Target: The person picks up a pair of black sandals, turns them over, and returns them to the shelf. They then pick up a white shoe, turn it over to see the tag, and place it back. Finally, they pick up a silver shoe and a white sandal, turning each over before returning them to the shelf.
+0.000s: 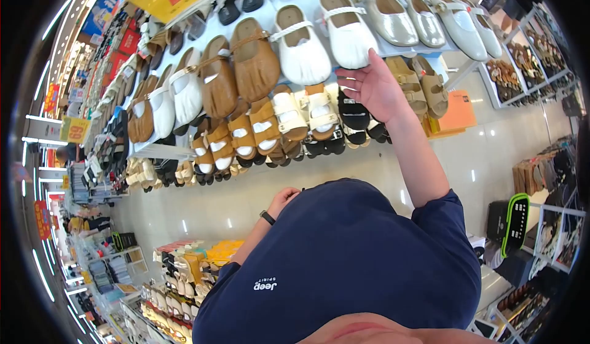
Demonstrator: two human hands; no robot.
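Observation:
My right hand reaches out to the shoe display, palm up, fingers spread and nothing in it. One fingertip is right at the toe of a white closed-toe shoe with a braided strap. Beside that shoe stands its matching white shoe, then a brown pair with the same kind of strap. Silver shoes are to the right of the hand, and tan sandals sit below. My left hand, a dark band on its wrist, is held close to my belly; its fingers are mostly hidden.
Sandals with buckles line the lower shelf. An orange box stands on the shiny floor. At the right are more shoe racks and a black basket with a green rim; shoe stands are behind on the left.

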